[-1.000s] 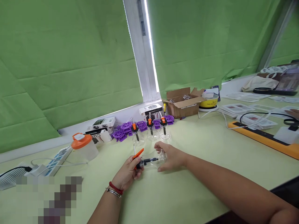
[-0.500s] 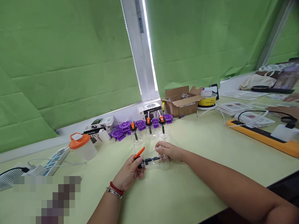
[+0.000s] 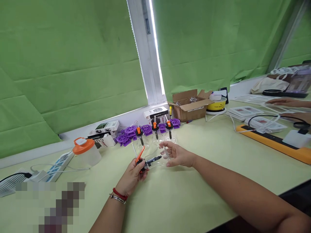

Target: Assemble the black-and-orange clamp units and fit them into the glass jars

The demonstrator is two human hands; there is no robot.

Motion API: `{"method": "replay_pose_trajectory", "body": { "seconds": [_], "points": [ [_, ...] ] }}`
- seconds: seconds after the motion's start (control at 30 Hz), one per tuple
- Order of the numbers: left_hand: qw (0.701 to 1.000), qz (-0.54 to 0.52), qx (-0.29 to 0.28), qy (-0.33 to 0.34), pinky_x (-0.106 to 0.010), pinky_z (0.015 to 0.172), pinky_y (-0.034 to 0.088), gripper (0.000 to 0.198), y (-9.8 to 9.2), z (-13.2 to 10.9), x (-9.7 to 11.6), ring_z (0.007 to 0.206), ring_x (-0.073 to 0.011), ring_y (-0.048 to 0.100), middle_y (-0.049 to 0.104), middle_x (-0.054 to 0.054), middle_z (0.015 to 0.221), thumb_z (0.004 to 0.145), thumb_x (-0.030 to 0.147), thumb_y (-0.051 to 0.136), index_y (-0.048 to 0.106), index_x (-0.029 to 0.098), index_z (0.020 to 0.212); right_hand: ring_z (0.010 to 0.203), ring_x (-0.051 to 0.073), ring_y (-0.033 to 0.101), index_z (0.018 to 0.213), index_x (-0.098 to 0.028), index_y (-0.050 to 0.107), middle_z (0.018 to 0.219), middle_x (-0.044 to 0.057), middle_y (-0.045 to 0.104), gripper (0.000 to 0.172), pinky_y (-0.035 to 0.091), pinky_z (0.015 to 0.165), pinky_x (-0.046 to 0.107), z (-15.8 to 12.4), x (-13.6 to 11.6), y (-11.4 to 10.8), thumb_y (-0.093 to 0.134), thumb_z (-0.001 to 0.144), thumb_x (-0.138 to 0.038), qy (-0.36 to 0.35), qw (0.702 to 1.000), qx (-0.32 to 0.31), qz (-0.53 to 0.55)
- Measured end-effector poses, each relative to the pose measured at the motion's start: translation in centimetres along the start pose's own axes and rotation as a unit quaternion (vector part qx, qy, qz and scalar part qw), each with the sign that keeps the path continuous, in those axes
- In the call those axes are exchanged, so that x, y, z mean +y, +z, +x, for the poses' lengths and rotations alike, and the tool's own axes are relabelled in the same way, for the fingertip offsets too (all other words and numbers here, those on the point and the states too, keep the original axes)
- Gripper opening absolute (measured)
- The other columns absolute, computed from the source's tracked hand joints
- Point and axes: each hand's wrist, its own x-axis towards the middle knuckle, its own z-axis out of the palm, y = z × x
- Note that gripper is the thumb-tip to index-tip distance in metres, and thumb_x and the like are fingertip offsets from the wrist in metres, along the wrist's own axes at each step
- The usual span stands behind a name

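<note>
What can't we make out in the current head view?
All head view:
Black plastic collar below the orange lever: partly hidden by the left hand.
Whether the right hand touches the clear plastic bottle: transparent edges, blurred.
Lower contents of the brown cardboard box: hidden by its front wall.
Print on the round yellow tub: too small.
Most of a co-worker's arms: cut off by right edge.

The left grip (image 3: 134, 171) curls firmly; the right grip (image 3: 181, 156) arches in a wide cup.
</note>
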Motion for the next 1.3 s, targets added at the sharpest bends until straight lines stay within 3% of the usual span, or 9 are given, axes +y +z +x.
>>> {"method": "replay_pose_trajectory", "body": {
  "seconds": [0.3,0.63,0.77,1.0,1.17,1.3],
  "points": [
    [0.999,-0.005,-0.015,-0.029,-0.018,0.042,0.026,0.038,0.2,-0.3,0.5,0.044,-0.0048,0.045,0.063,0.000,0.066,0.079,0.051,0.057,0.043,0.019,0.092,0.132,0.023,0.033,0.122,-0.028,0.046,0.143,0.009,0.034,0.072,0.023,0.108,0.044,-0.1,-0.9,-0.5,0.078,0.059,-0.017,-0.116,0.979,-0.016,-0.167],
    [0.993,-0.007,0.016,-0.113,-0.016,0.032,0.027,0.047,0.3,-0.2,0.7,0.034,-0.0064,0.046,0.061,0.001,0.055,0.075,0.063,0.054,0.051,0.018,0.088,0.134,0.026,0.033,0.121,-0.028,0.050,0.144,0.006,0.037,0.056,0.025,0.109,0.047,-1.0,-2.5,0.2,0.069,0.070,-0.018,-0.138,0.952,0.002,-0.274],
    [0.991,-0.016,0.021,-0.129,-0.017,0.031,0.028,0.050,0.2,0.0,0.5,0.031,-0.0062,0.045,0.061,0.000,0.053,0.078,0.064,0.049,0.055,0.016,0.089,0.132,0.026,0.034,0.122,-0.027,0.050,0.143,0.007,0.038,0.058,0.027,0.108,0.046,-0.9,-2.4,0.3,0.071,0.068,-0.018,-0.144,0.949,0.005,-0.281],
    [0.996,-0.013,0.002,-0.086,-0.016,0.031,0.028,0.044,0.2,-0.3,0.6,0.035,-0.0070,0.048,0.063,0.000,0.058,0.079,0.060,0.051,0.049,0.018,0.092,0.110,0.024,0.051,0.131,-0.024,0.044,0.128,0.010,0.049,0.086,0.043,0.095,0.042,-0.7,-1.2,-0.5,0.083,0.055,-0.033,-0.094,0.967,0.004,-0.237],
    [0.997,-0.009,-0.026,-0.070,-0.018,0.034,0.031,0.042,0.2,-0.3,0.4,0.038,-0.0075,0.050,0.063,0.001,0.062,0.080,0.058,0.051,0.046,0.019,0.093,0.091,0.016,0.053,0.132,-0.021,0.042,0.120,0.010,0.051,0.086,0.049,0.082,0.035,-0.6,-0.6,-1.2,0.082,0.057,-0.037,-0.045,0.981,-0.006,-0.189],
    [0.998,0.004,-0.033,-0.057,-0.019,0.037,0.032,0.043,0.1,-0.4,0.3,0.041,-0.0083,0.051,0.062,0.001,0.063,0.079,0.056,0.054,0.045,0.019,0.098,0.077,0.013,0.058,0.126,-0.018,0.044,0.107,0.009,0.056,0.076,0.051,0.070,0.030,-0.3,0.0,-1.3,0.078,0.063,-0.042,0.014,0.993,-0.023,-0.116]
  ]
}}
